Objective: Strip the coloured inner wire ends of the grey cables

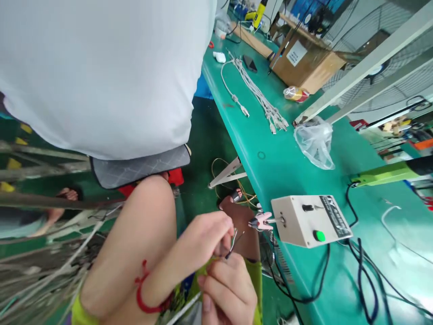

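My left hand point(208, 232), with a red cord bracelet point(144, 298) at its wrist, is closed in a pinch at the thin wires point(233, 241) of a cable end. Below it, my right hand point(230, 289) is closed around that grey-white cable point(184, 310). Thin loose wires, green, white and dark, stick out between the two hands from a dark sleeve. My fingers hide part of the cable. To the right, a clip with pink grips point(260, 221) juts from a beige box point(304, 221) with a green button, apart from my hands.
On the green table point(250, 135) lie a bundle of grey USB cables point(257, 92), a phone point(249, 63), a plastic bag point(314, 142) and a cardboard box point(304, 63). Black cords point(361, 275) trail from the beige box. A person in a white shirt point(101, 76) sits close by.
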`<state>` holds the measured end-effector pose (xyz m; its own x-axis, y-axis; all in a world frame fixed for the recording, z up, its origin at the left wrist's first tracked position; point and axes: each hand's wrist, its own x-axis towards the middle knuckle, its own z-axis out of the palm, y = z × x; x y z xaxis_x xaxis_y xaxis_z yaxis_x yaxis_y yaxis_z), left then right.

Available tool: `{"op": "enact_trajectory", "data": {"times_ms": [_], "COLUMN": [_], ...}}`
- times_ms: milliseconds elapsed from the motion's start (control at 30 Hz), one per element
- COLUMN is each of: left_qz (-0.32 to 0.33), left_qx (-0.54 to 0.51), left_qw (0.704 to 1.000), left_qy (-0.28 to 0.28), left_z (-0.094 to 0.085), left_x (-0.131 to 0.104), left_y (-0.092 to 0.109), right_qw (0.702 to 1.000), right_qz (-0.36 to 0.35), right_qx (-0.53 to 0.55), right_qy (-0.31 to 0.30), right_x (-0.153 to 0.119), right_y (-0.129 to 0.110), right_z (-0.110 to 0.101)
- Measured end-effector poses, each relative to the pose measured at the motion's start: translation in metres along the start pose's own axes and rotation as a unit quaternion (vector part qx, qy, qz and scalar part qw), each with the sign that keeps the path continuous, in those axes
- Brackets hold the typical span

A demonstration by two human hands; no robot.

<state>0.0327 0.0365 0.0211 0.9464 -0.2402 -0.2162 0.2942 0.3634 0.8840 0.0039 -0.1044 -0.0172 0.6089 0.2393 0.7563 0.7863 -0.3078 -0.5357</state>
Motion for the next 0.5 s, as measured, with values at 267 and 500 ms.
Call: {"op": "enact_trajectory", "data": {"times_ms": [267,500], "left_qz": [-0.033,-0.019], "left_qx": [0.055,0.029], "left_qw": [0.997,0.997], "left_qy": [0.042,0.067], "left_z": [0.001,0.004], "left_x": [0.022,0.016], "left_y": [0.011,0.007], "right_qw": [1.0,0.995], "right_qz": [0.017,0.083], "right_qx": [-0.011,-0.047], "right_qy": [-0.019,-0.012], "right_x": [0.022,0.009], "right_y": [0.017,0.007], "right_z": [0.004,-0.023]}}
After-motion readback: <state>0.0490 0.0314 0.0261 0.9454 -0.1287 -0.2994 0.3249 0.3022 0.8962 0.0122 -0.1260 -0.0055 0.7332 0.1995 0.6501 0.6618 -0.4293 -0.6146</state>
